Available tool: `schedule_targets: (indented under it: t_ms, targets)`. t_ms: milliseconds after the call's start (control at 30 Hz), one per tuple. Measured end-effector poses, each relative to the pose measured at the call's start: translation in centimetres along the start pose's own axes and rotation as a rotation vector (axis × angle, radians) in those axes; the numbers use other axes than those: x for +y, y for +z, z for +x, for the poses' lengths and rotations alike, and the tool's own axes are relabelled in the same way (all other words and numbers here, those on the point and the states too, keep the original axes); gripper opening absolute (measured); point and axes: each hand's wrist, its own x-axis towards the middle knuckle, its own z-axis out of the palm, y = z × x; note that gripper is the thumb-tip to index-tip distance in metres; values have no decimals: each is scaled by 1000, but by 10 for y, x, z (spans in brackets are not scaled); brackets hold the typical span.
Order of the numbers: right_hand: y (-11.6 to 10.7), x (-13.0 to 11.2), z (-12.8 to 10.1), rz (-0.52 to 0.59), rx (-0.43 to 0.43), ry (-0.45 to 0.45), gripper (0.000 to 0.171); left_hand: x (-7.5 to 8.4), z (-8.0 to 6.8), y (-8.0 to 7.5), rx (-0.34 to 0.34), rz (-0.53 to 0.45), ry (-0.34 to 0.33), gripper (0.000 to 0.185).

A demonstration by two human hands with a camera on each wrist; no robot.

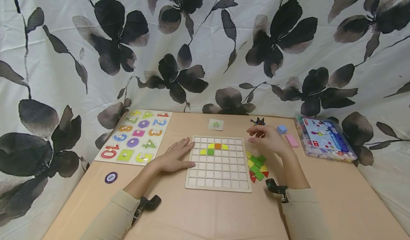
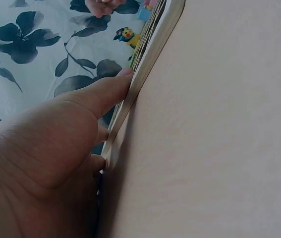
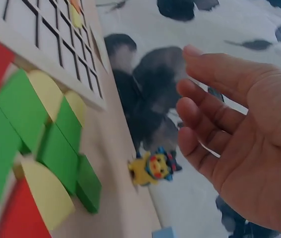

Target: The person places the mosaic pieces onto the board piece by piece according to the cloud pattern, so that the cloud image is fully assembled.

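Observation:
A wooden grid board (image 1: 219, 176) lies in the middle of the table, with yellow, green and orange pieces (image 1: 214, 147) set in its upper rows. My left hand (image 1: 175, 156) rests flat on the table, fingers straight against the board's left edge (image 2: 145, 64). My right hand (image 1: 266, 138) hovers open above the table, right of the board, holding nothing; its relaxed fingers (image 3: 214, 106) show in the right wrist view. Below it lies a heap of loose green, yellow and red pieces (image 1: 257, 166), close up as loose pieces (image 3: 36, 144).
A number puzzle board (image 1: 136, 136) lies at the left, a purple disc (image 1: 110, 177) near it. A small card (image 1: 216, 124), a small toy figure (image 1: 258, 121), a blue block (image 1: 282, 129), a pink block (image 1: 292, 140) and a clear bead box (image 1: 323, 137) sit at the back and right.

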Motion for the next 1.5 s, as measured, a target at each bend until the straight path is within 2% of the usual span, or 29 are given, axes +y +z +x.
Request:
schedule_targets:
  t_ms: [367, 600, 1000, 1167, 1500]
  targets:
    - [-23, 21, -14, 27, -95, 48, 32, 3, -1, 0, 9, -12, 12, 91]
    - [-26, 36, -19, -11, -222, 105, 33, 1, 0, 0, -5, -1, 0, 92]
    - [-25, 49, -20, 85, -415, 164, 30, 1, 0, 0, -8, 4, -9, 92]
    - [-22, 49, -19, 58, -441, 169, 29, 1, -1, 0, -5, -1, -6, 92]
    - [-16, 51, -15, 15, -431, 173, 24, 0, 0, 0, -3, -7, -1, 92]
